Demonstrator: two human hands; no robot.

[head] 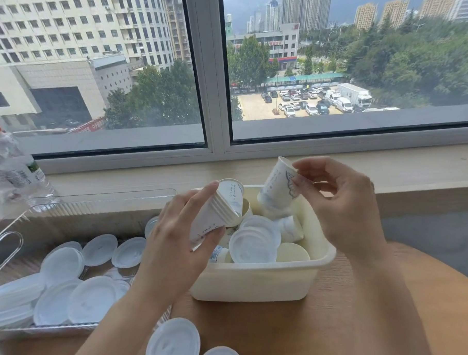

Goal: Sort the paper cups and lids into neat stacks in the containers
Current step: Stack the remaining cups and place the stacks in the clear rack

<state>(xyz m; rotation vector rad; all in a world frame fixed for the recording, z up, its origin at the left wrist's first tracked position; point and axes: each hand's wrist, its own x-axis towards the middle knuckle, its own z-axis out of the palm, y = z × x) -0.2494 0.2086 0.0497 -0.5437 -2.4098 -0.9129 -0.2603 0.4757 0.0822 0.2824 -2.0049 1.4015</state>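
Left hand (179,236): fingers curled round a nested stack of paper cups (221,206), held tilted with the mouths toward the window, above the near-left corner of the cream tub (252,282). Right hand (344,206): fingertips (297,177) pinch a single paper cup (276,184) at its wall near the base; the cup is tilted, mouth down, above the far side of the tub. Neither hand is free.

Tub contents: loose cups (289,228) lying on their sides and several white lids (251,245), unsorted. The tub stands on the wooden table (328,315).

To the left, a clear tray (2,245) holds more lids (93,297), overlapping and only partly stacked. Two further lids (174,341) lie on the table at the near edge. A plastic water bottle (10,173) stands at far left by the windowsill.

Assessment: the cups appear light and thin-walled, liable to crush under a hard squeeze. Best taken by the side wall or rolled rim with light pressure. Nesting calls for the single cup to be lined up with the stack's axis. The lids look thin, smooth and likely to slide; take them by the edge.
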